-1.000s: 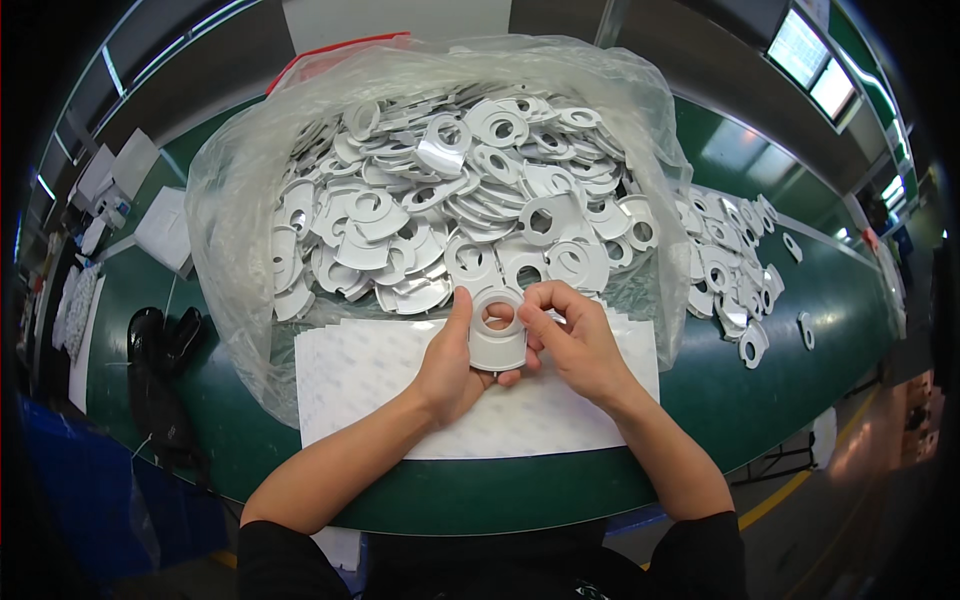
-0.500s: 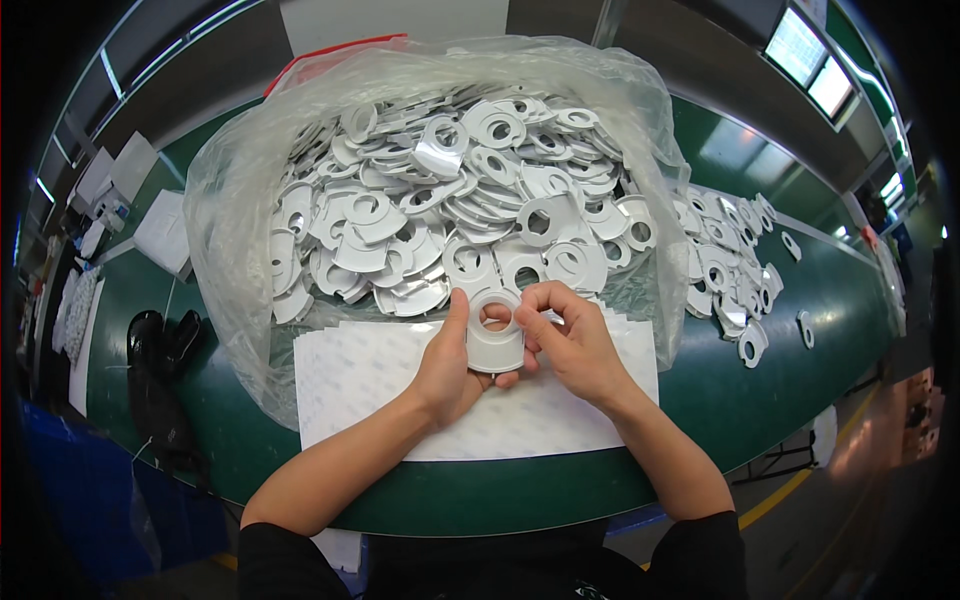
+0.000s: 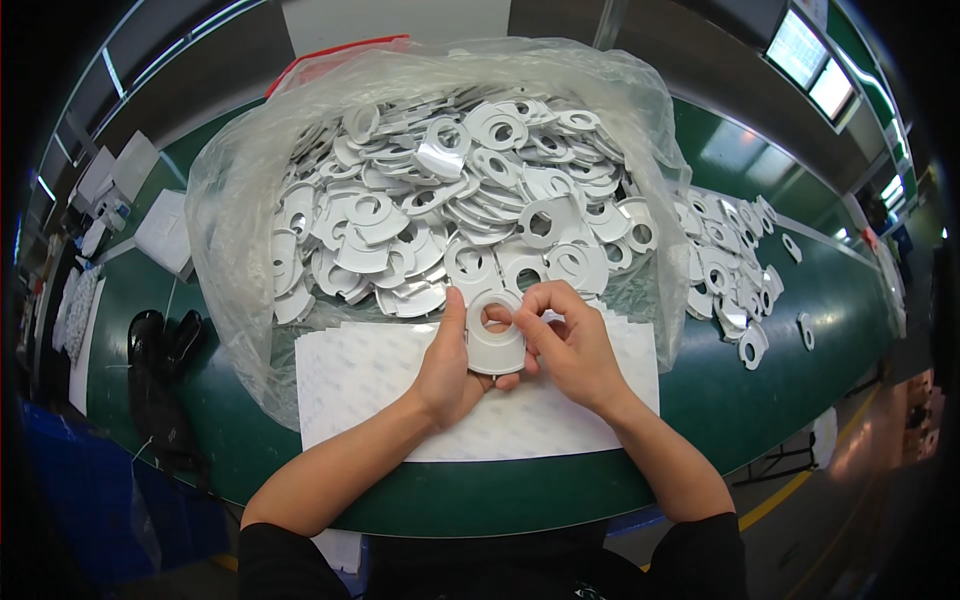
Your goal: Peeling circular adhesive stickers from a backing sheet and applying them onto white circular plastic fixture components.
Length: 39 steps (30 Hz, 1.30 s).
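A white plastic part (image 3: 495,354) with a round hole and a wider rounded skirt is held just above the front of the pile. My left hand (image 3: 445,368) is closed round its left side, thumb on the left edge and fingers beneath; some fingertips show through the hole and below. My right hand (image 3: 580,350) pinches at the right edge of the ring with thumb and forefinger. Whether something small sits between those fingertips is hidden. Behind my hands a large heap of similar white parts (image 3: 375,215) lies in an open clear plastic bag (image 3: 235,235).
Under my forearms lies a stack of white sheets (image 3: 350,385) on the green table (image 3: 790,375). More white parts (image 3: 718,275) are scattered to the right of the bag. At left are a black object (image 3: 160,400) and a white package (image 3: 163,232).
Almost nothing differs. Both hands keep the white plastic part in nearly the same place, with only a slight shift of the right fingers.
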{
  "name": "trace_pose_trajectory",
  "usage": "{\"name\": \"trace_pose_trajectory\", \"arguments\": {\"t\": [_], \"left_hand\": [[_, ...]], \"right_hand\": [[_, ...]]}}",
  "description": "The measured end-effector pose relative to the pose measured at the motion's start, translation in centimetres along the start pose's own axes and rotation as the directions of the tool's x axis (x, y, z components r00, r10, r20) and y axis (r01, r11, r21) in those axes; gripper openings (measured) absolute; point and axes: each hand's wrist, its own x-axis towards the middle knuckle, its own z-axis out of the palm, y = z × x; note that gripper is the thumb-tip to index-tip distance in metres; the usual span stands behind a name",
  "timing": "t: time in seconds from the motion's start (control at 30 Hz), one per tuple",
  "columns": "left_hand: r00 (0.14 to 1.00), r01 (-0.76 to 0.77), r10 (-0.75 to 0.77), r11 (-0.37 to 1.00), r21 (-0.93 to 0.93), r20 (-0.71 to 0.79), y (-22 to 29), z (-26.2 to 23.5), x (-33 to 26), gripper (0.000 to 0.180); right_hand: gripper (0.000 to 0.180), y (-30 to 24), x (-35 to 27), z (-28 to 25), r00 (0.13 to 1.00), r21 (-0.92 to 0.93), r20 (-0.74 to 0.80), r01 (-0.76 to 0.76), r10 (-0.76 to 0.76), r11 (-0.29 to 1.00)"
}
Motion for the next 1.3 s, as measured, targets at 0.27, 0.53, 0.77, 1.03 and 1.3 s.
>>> {"name": "trace_pose_trajectory", "arguments": {"t": [0.27,0.53,0.77,1.03,1.3], "left_hand": [[0.999,-0.033,0.033,0.999,-0.003,0.003,-0.2,-0.1,0.0,0.074],[0.997,-0.060,0.067,0.982,0.182,-0.032,-0.3,0.2,0.0,0.040],[0.997,-0.080,0.078,0.986,0.143,0.018,-0.5,-0.3,0.1,0.032],[0.993,-0.120,0.115,0.973,0.197,0.035,-0.7,-0.2,0.0,0.035],[0.987,-0.160,0.154,0.935,0.315,0.045,-1.2,0.4,-0.1,0.036]], "right_hand": [[0.010,-0.1,-0.1,0.3,0.997,-0.075,-0.028,0.063,-0.065,0.995],[0.009,0.0,-0.2,0.4,0.990,-0.125,-0.048,0.125,-0.132,0.984],[0.010,0.3,-0.2,0.4,0.986,-0.149,-0.086,0.132,-0.145,0.980],[0.016,-0.5,-0.2,0.3,0.989,-0.010,-0.148,-0.005,0.004,1.000],[0.015,-0.9,-0.2,0.3,0.975,-0.051,-0.217,-0.066,0.054,0.997]]}}
